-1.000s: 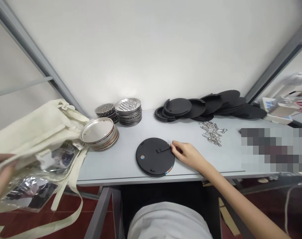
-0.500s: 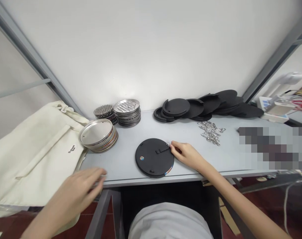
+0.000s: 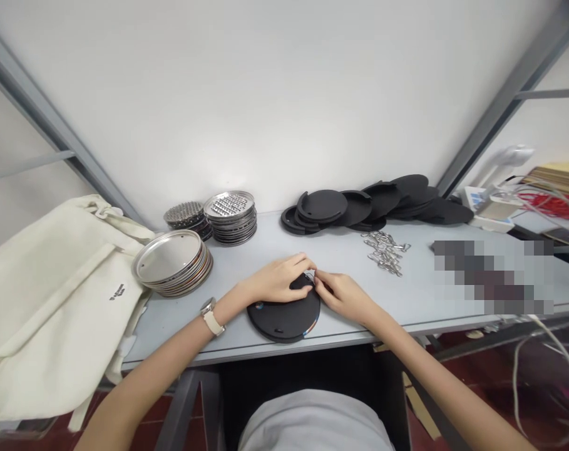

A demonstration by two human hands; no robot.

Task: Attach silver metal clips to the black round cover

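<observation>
A black round disc [image 3: 288, 322] lies flat near the front edge of the table, with a small printed dot and a coloured strip on its rim. My left hand [image 3: 278, 280] comes across its far side, thumb on top and fingers curled over the far edge, hiding much of the disc. At the disc's upper right rim is a small metal clip [image 3: 309, 276]. My right hand [image 3: 343, 295] pinches at that clip with thumb and forefinger, its fingertips almost meeting those of my left hand.
Stacks of round metal plates [image 3: 169, 257] and metal graters [image 3: 230, 205] stand at left, beside a cream bag [image 3: 63, 313]. Black discs [image 3: 324, 207] overlap along the wall. Loose metal clips [image 3: 385, 250] lie right of my hands; a desk lamp [image 3: 509, 160] stands farther right.
My left hand has left the cream bag, whose flap has come down, and moved right onto the black disc. My right hand stays at the clip.
</observation>
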